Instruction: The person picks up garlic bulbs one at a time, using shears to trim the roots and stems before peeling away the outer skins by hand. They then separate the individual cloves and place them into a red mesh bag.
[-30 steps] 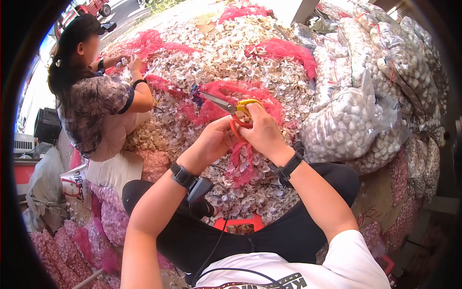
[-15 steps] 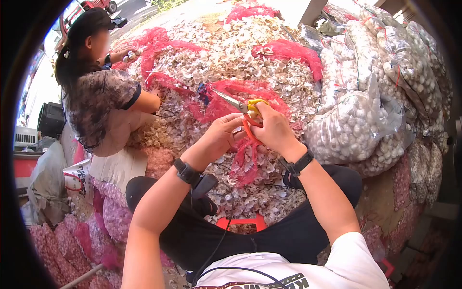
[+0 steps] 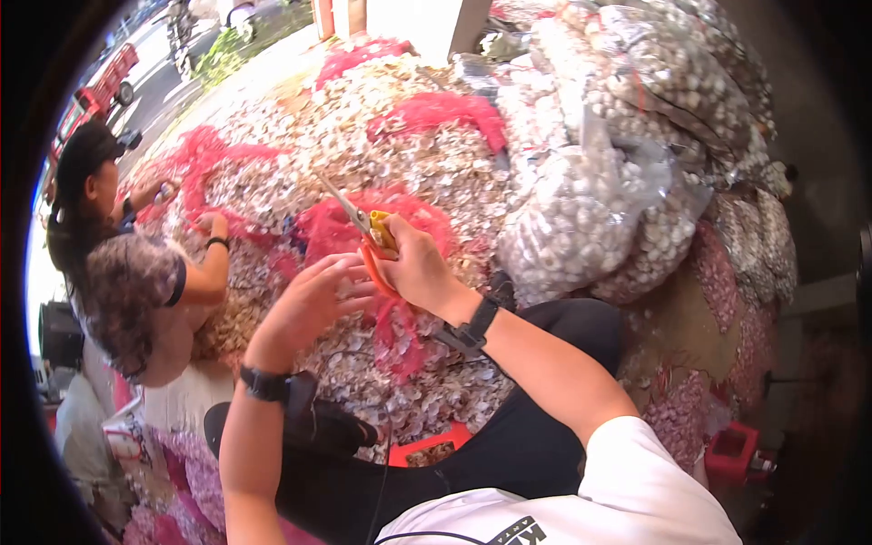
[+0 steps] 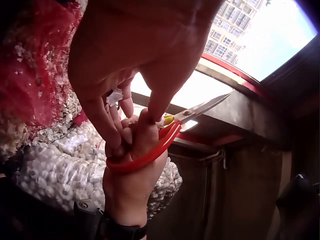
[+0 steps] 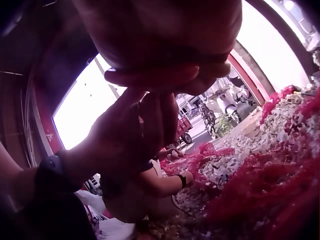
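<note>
My right hand [image 3: 420, 268] grips the scissors [image 3: 347, 203], with its fingers at the yellow and red handles and the blades pointing up and to the left. Close beside it, my left hand [image 3: 313, 307] has its fingers extended toward the red handle. In the left wrist view, the fingers of the left hand [image 4: 140, 55] are near the right hand [image 4: 131, 185], and a small white flake [image 4: 114, 97] shows by them; whether it is held cannot be told. The blades stand apart from the red netting [image 3: 400, 213] beyond. The right wrist view is dark around the hands.
Garlic skins [image 3: 309, 191] cover the ground in front. Bags of garlic bulbs [image 3: 568, 218] are piled at the right. A person [image 3: 127, 272] crouches at the left, hands near red netting. A red stool [image 3: 431, 445] shows between my legs.
The head view has turned, so the scene sits further left. My left hand's fingers have straightened and spread. The scissors remain in my right hand.
</note>
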### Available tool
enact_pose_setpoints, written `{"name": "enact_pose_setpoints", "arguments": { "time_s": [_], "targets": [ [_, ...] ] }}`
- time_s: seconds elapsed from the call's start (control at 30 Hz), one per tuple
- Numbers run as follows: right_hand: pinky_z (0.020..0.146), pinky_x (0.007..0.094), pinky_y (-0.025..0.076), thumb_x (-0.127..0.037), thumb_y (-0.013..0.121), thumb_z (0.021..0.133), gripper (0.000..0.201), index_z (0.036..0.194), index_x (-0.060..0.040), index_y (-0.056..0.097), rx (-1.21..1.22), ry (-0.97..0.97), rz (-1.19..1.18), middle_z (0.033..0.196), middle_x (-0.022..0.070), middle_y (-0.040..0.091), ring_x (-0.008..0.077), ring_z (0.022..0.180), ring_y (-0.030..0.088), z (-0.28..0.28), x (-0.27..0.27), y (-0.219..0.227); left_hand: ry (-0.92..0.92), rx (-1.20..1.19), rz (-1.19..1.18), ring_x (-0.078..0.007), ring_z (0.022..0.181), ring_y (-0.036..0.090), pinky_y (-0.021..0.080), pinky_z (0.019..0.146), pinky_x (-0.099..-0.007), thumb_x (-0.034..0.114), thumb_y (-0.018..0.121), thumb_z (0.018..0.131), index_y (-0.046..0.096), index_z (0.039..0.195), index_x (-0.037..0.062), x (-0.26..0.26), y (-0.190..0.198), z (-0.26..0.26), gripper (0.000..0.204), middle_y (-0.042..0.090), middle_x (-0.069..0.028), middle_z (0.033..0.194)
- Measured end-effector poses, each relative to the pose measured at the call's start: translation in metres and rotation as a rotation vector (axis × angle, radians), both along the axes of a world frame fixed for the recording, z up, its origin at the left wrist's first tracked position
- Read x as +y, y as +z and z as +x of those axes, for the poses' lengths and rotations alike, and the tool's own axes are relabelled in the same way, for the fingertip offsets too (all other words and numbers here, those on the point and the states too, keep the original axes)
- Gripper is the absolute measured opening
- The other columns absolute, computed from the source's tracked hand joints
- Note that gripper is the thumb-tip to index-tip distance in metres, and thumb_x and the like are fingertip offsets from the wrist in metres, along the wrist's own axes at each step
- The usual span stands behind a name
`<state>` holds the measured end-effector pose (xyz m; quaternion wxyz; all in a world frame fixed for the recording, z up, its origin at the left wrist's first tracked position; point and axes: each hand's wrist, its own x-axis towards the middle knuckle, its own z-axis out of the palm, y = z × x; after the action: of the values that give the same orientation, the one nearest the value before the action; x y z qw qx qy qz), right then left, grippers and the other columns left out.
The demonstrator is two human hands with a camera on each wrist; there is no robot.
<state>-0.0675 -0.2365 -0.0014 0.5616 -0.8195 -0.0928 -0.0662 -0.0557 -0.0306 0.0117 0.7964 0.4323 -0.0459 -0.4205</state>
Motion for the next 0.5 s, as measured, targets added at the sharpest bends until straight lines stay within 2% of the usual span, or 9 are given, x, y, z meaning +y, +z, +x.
{"name": "enact_pose_setpoints", "arguments": {
  "time_s": [0.03,0.1,0.13,0.2,0.27,0.33,0.4,0.47,0.5],
  "targets": [
    [0.066,0.0297,0.053,-0.018,0.070,0.091,0.030,0.112,-0.0018,0.056,-0.018,-0.023,-0.009,0.090,0.0096,0.066,0.0163,0.077,0.066,0.004,-0.012,0.006,0.059,-0.088,0.066,-0.0212,0.121,0.057,0.045,0.103,-0.0418,0.026,0.051,0.103,0.051,0.135,0.0036,0.010,0.008,0.004,0.039,0.059,-0.0104,0.132],
    [0.059,0.0305,0.049,-0.024,0.070,0.091,0.027,0.099,-0.0032,0.056,0.244,-0.083,0.367,0.073,0.0053,0.060,0.0155,0.064,0.059,0.019,-0.037,0.018,0.238,-0.237,0.137,-0.0246,0.125,0.055,0.043,0.105,-0.0414,0.025,0.049,0.103,0.048,0.138,0.0019,0.040,0.032,0.009,0.042,0.056,-0.0138,0.137],
    [0.056,0.0255,0.044,-0.024,0.064,0.096,0.021,0.092,-0.0057,0.056,0.219,-0.075,0.581,0.070,0.0001,0.057,0.0095,0.061,0.056,0.022,-0.053,0.033,0.354,-0.294,0.136,-0.0261,0.127,0.054,0.042,0.108,-0.0412,0.025,0.048,0.104,0.045,0.141,0.0012,0.060,0.048,0.009,0.044,0.053,-0.0157,0.140],
    [0.057,0.0268,0.044,-0.022,0.060,0.099,0.017,0.091,-0.0059,0.058,0.068,-0.261,0.553,0.071,0.0008,0.059,0.0094,0.062,0.057,0.030,-0.097,0.060,0.575,-0.521,0.187,-0.0278,0.135,0.046,0.037,0.112,-0.0411,0.026,0.046,0.104,0.038,0.146,0.0007,0.110,0.075,0.004,0.050,0.047,-0.0184,0.146],
    [0.060,0.0296,0.048,-0.025,0.063,0.096,0.021,0.090,-0.0042,0.061,-0.150,-0.471,0.458,0.073,0.0026,0.063,0.0119,0.063,0.060,0.045,-0.158,0.069,0.537,-0.494,0.057,-0.0284,0.142,0.037,0.033,0.115,-0.0409,0.028,0.043,0.105,0.035,0.149,0.0023,0.217,0.082,0.014,0.052,0.044,-0.0142,0.151],
    [0.066,0.0354,0.051,-0.030,0.067,0.091,0.029,0.092,-0.0016,0.064,-0.182,-0.782,0.199,0.080,0.0102,0.070,0.0225,0.069,0.067,0.046,-0.215,0.082,0.739,-0.455,0.384,-0.0241,0.142,0.037,0.032,0.114,-0.0398,0.030,0.046,0.104,0.040,0.148,0.0069,0.286,0.113,-0.012,0.050,0.045,-0.0062,0.151],
    [0.072,0.0402,0.052,-0.035,0.072,0.086,0.037,0.092,0.0013,0.066,-0.194,-1.006,0.060,0.086,0.0188,0.071,0.0328,0.080,0.070,0.061,-0.281,0.068,0.751,-0.627,0.936,-0.0176,0.135,0.044,0.033,0.111,-0.0377,0.029,0.052,0.102,0.049,0.143,0.0108,0.308,0.147,-0.051,0.045,0.047,-0.0007,0.148],
    [0.076,0.0427,0.053,-0.034,0.074,0.084,0.037,0.093,0.0012,0.067,-0.144,-1.156,0.016,0.092,0.0231,0.071,0.0368,0.088,0.070,0.063,-0.319,0.059,0.694,-0.600,1.096,-0.0148,0.132,0.045,0.033,0.110,-0.0358,0.031,0.053,0.101,0.052,0.141,0.0127,0.352,0.157,-0.078,0.043,0.050,0.0003,0.144],
    [0.076,0.0427,0.053,-0.034,0.075,0.083,0.038,0.093,0.0015,0.067,-0.137,-1.210,0.052,0.092,0.0225,0.071,0.0365,0.089,0.070,0.072,-0.345,0.038,0.694,-0.600,1.099,-0.0148,0.132,0.045,0.033,0.110,-0.0358,0.031,0.053,0.101,0.052,0.141,0.0127,0.371,0.158,-0.091,0.043,0.050,0.0003,0.144]
  ]
}}
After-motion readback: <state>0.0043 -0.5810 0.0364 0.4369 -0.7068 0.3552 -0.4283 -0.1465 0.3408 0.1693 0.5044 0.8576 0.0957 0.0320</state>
